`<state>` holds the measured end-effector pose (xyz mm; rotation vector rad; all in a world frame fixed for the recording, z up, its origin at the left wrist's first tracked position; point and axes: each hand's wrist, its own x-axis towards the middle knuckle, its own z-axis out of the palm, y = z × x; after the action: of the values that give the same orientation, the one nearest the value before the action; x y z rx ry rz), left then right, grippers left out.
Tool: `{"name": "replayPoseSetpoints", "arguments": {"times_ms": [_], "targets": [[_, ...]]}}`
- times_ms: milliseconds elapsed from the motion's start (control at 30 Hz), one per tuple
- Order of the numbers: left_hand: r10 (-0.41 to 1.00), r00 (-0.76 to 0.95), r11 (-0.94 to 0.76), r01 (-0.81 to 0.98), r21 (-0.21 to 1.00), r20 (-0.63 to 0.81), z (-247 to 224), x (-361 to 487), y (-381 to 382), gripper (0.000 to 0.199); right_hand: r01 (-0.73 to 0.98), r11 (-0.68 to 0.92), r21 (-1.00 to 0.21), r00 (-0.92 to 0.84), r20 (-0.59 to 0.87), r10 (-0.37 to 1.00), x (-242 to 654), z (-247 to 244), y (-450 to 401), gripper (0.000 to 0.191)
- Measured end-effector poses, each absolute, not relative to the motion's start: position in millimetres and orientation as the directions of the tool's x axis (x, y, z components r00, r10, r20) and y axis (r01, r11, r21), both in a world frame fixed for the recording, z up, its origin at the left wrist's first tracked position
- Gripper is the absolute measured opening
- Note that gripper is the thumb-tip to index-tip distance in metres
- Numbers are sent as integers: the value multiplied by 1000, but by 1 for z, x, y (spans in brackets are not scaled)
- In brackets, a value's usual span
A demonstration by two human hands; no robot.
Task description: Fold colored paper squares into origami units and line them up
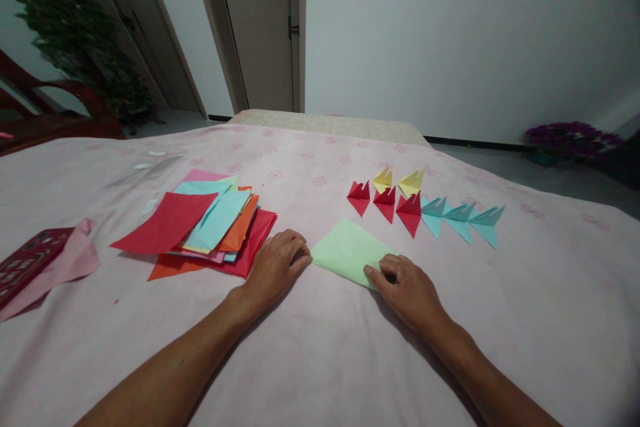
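A light green paper (350, 250), folded with a point at the top, lies on the pink flowered cloth. At its left corner, my left hand (281, 260) pinches the tip between thumb and fingers. My right hand (406, 283) grips the lower right edge, its thumb on top of the paper and its fingers curled. Just left of my left hand is a loose pile of coloured sheets, with a red sheet (167, 221) and a light blue sheet (223, 217) on top.
Beyond my right hand stand folded paper figures: red (409, 213), yellow (412, 182) and light blue (486, 223). A dark red packet (33, 260) and a crumpled pink piece (75, 257) lie at the far left.
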<state>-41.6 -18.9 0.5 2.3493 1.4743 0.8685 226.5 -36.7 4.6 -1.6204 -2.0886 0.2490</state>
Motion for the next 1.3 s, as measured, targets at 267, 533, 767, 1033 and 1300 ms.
{"name": "replayPoseSetpoints", "arguments": {"times_ms": [267,533,767,1033,1300], "targets": [[886,292,-447,743,497,361,2,-40,-19,6,905,249,-346,-137,317,939,224,4,-38,37],[848,294,-491,750,443,441,-4,-42,-21,8,927,234,-292,-140,308,941,223,4,-40,31],[630,581,-753,619,223,515,-6,-35,-37,28,937,239,-255,-155,309,938,219,9,-44,23],[699,639,-695,712,97,321,-7,-16,-59,44,938,270,-219,-161,414,896,223,12,-43,7],[745,622,-650,758,54,240,-5,-10,-66,62,754,656,-28,-512,600,615,205,25,-64,33]]}}
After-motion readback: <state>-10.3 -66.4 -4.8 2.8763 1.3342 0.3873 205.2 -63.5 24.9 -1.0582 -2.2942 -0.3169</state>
